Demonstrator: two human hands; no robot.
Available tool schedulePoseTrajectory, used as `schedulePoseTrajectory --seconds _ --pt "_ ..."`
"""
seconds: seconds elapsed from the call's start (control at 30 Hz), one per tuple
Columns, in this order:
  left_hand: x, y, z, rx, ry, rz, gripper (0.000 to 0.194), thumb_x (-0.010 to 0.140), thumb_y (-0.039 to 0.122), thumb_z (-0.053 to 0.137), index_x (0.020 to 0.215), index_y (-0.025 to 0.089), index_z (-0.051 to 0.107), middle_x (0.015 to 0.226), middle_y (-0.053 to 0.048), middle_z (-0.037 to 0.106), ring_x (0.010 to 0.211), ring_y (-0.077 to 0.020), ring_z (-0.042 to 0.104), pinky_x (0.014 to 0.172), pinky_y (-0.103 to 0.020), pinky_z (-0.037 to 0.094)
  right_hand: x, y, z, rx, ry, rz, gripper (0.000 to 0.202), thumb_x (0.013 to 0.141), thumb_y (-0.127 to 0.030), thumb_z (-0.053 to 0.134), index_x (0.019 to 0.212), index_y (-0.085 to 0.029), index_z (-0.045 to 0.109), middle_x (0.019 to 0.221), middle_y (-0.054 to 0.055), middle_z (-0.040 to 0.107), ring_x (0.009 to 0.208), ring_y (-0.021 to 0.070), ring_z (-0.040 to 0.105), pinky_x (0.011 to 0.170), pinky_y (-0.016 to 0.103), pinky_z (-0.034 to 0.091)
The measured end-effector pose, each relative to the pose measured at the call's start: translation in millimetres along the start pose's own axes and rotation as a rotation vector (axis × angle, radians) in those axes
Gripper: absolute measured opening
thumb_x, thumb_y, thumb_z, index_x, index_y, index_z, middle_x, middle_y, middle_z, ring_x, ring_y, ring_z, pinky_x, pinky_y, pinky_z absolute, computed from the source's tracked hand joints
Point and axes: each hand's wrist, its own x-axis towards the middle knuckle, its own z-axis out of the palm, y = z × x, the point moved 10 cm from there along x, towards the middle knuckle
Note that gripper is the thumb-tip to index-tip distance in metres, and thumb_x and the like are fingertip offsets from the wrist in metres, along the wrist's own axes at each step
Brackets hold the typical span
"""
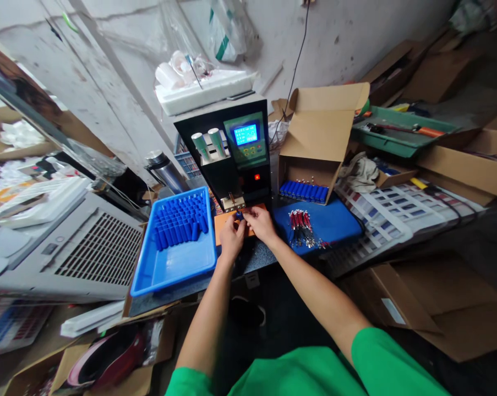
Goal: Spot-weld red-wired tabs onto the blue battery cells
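My left hand (233, 234) is closed on a small blue battery cell (239, 215), just below the electrodes of a black spot welder (248, 190). From the right, my right hand (260, 223) meets it with thumb and fingers pinched together at the cell; what lies in that pinch is too small to make out. Both hands are over an orange block (222, 222) at the welder's base. Many more blue cells stand in rows in a blue tray (178, 269) to the left. A bundle of red and black wire leads (301, 226) lies on a blue mat (337, 224) to the right.
An opened cardboard box (314, 132) with blue cells inside stands right of the welder. Behind the tray is a steel flask (165, 169). White foam (207, 91) rests on top of the welder. A green tool tray (400, 135) sits at the far right.
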Motion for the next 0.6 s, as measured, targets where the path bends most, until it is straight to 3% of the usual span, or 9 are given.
schedulePoseTrajectory --seconds 0.17,0.3,0.47,0.6 --pt "-3.0 0.1 -1.0 -0.007 0.034 0.004 0.029 0.087 0.041 0.059 0.106 0.019 0.067 0.065 0.002 0.058 0.058 -0.0128 0.053 0.058 -0.024 0.038 -16.1 -10.5 -9.4 -0.024 0.002 -0.047 0.024 0.076 -0.038 0.064 0.084 -0.015 0.068 0.072 0.002 0.066 0.063 0.0149 0.059 0.058 0.023 0.047" --pt "-7.7 2.5 -2.6 0.019 0.057 0.059 0.029 0.088 0.041 0.059 0.106 0.019 0.066 0.069 0.002 0.06 0.06 -0.0127 0.054 0.059 -0.023 0.04 -28.7 -27.2 -9.5 -0.176 0.005 -0.124 0.023 0.081 -0.038 0.064 0.085 -0.016 0.071 0.069 0.001 0.065 0.063 0.0145 0.057 0.06 0.023 0.045" --pt "-11.9 20.7 -6.6 0.117 0.13 0.362 0.024 0.089 0.035 0.056 0.104 0.018 0.065 0.095 -0.008 0.07 0.081 -0.0175 0.064 0.074 -0.029 0.049 -37.5 -45.3 -6.8 -0.338 0.047 -0.191 0.028 0.089 -0.036 0.061 0.068 -0.019 0.066 0.066 0.001 0.064 0.064 0.0139 0.056 0.062 0.023 0.042" --pt "-7.8 38.3 -4.2 0.212 0.271 0.519 0.019 0.093 0.031 0.055 0.101 0.017 0.065 0.107 -0.012 0.07 0.084 -0.0181 0.066 0.076 -0.031 0.052 -30.7 -30.1 -11.4 -0.187 0.049 -0.11 0.031 0.091 -0.04 0.06 0.07 -0.019 0.067 0.059 -0.002 0.061 0.056 0.0127 0.055 0.054 0.021 0.042"
